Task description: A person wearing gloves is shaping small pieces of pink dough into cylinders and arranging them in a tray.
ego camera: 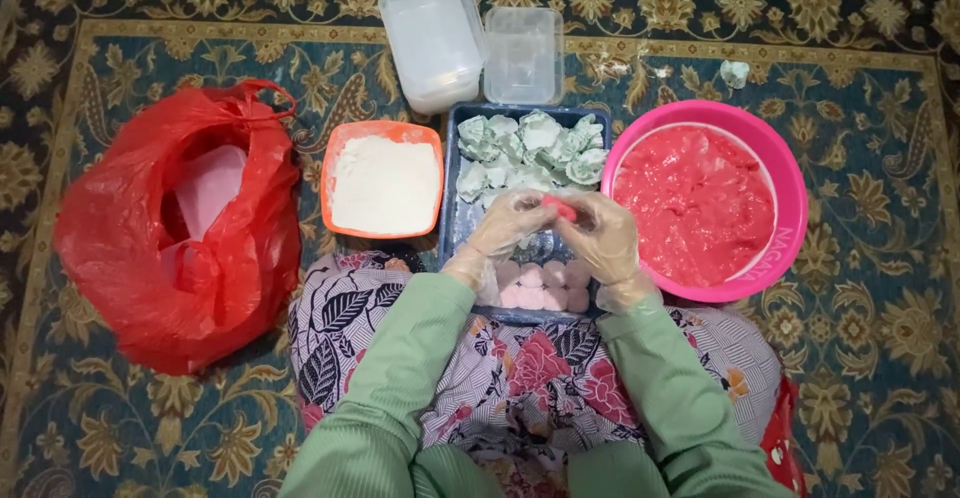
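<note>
Left hand (508, 223) and right hand (603, 233) in clear gloves, fingers curled together around a pink dough piece (560, 208), held above the blue tray (455, 228), pink bowl of red paste (790, 173) just right, orange flour container (333, 173) left, red plastic bag (120, 288) on patterned carpet (880, 358)

- Both gloved hands, the left hand (510, 223) and the right hand (603, 233), met over the middle of the blue tray (452, 228), pinching a pink dough piece (560, 208) between them.
- Just right of them the pink basin (790, 193) of red paste blocked the way; the orange tub (336, 148) of white flour stood close on the left.
- Pale green lumps (530, 148) filled the tray's upper half, pink balls (545, 286) its lower edge.
- Two clear containers (435, 33) closed off the top centre.
- The red plastic bag (170, 228) occupied the left of the frame.
- Open carpet (880, 378) lay at the lower right and the lower left corner.
</note>
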